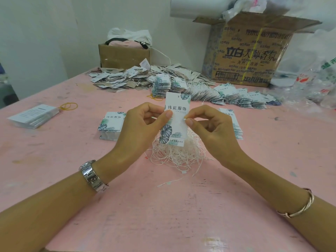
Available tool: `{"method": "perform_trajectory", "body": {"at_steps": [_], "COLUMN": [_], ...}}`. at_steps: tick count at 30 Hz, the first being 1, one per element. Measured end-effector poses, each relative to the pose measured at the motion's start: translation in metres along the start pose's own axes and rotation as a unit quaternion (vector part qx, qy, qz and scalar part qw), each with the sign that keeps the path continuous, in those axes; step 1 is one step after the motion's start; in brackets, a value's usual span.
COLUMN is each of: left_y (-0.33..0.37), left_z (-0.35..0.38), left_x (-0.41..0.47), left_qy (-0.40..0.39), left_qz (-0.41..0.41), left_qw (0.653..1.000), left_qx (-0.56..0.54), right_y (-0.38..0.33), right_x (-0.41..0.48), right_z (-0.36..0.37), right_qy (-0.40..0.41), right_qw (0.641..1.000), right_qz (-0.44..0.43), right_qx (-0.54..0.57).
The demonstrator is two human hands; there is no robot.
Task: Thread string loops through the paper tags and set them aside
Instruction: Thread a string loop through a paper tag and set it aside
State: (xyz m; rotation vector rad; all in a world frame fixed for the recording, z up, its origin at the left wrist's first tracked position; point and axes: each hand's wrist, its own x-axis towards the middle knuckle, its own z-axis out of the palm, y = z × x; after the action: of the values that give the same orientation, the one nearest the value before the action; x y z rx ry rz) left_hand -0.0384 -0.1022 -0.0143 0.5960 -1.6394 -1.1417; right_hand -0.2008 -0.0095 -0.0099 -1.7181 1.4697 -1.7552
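I hold one white paper tag (177, 113) with leaf print upright above the pink table (72, 160). My left hand (143, 124) pinches its left edge with thumb and fingers. My right hand (209, 124) pinches the tip of a white string (185, 119) against the tag's right side. A tangled heap of white string loops (178, 153) lies right under the tag. Stacks of unthreaded tags lie to the left (111, 126) and to the right (234, 124) of my hands. A long row of threaded tags (227, 97) lies farther back.
A heap of beige and white tags (120, 79) fills the far middle. A stack of white cards (34, 115) and yellow rubber bands (69, 106) lie at the left. Two cardboard boxes (125, 55), (252, 51) stand at the back, with plastic bags (312, 84) at the right.
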Motion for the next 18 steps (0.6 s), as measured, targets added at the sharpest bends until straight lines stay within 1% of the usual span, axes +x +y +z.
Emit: {"method": "perform_trajectory", "body": {"at_steps": [12,14,16,18], "left_y": [0.0030,0.0044,0.0063,0.0077], "left_z": [0.0002,0.0000,0.0000,0.0006], "left_x": [-0.0004,-0.0003,-0.0006,-0.0016], "left_qy": [0.009,0.009,0.002,-0.019], "left_qz": [-0.006,-0.004,-0.006,-0.012], "left_qw": [1.000,0.999,0.999,0.997], "left_qx": [-0.025,-0.035,-0.050,-0.070], "right_y": [-0.0006,-0.0024,-0.0045,-0.0063], "right_x": [-0.0005,0.0008,0.0037,0.0071], "right_z": [-0.0029,-0.0040,-0.0063,-0.0088], "right_qy": [-0.036,-0.026,0.002,0.032], "right_qw": [0.999,0.998,0.996,0.991], "right_qz": [0.001,0.002,0.008,0.042], "right_qx": [0.020,0.050,0.093,0.120]}}
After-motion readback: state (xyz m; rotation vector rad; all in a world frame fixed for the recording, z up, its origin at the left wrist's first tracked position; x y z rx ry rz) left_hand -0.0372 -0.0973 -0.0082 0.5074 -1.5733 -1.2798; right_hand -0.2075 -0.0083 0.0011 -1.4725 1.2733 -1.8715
